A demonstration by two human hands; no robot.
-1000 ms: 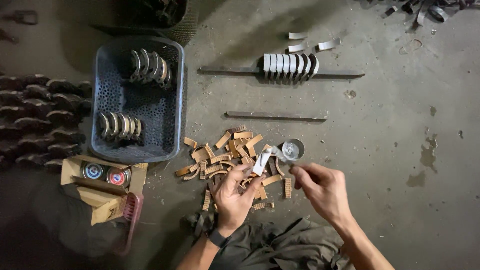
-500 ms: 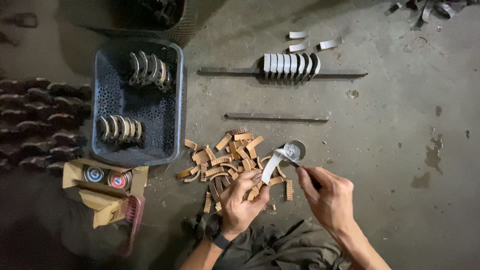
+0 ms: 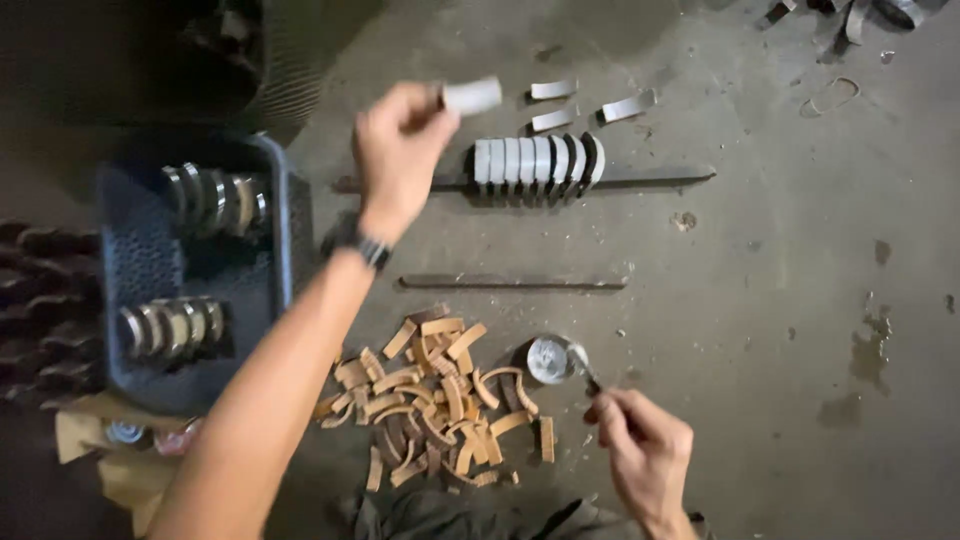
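Left hand (image 3: 398,150): raised over the far part of the floor (image 3: 780,300), wrist with a dark watch (image 3: 368,247); fingers pinch a pale curved piece (image 3: 472,96) at its left end, the rest jutting out to the right.
Piece: in the air, just left of and above the row of like pieces (image 3: 538,162) standing on a metal bar (image 3: 640,180).
Right hand (image 3: 645,450): near the floor's near edge; fingers clenched on a thin brush (image 3: 585,368) whose tip touches a small round tin (image 3: 549,359).
Brown strips (image 3: 435,405): heap just left of the tin.
Second bar (image 3: 512,283): bare, between heap and row.
Basket (image 3: 283,230): dark, at the left, holding two rows of metal curved parts.
Loose pale pieces (image 3: 590,100): three, beyond the row.
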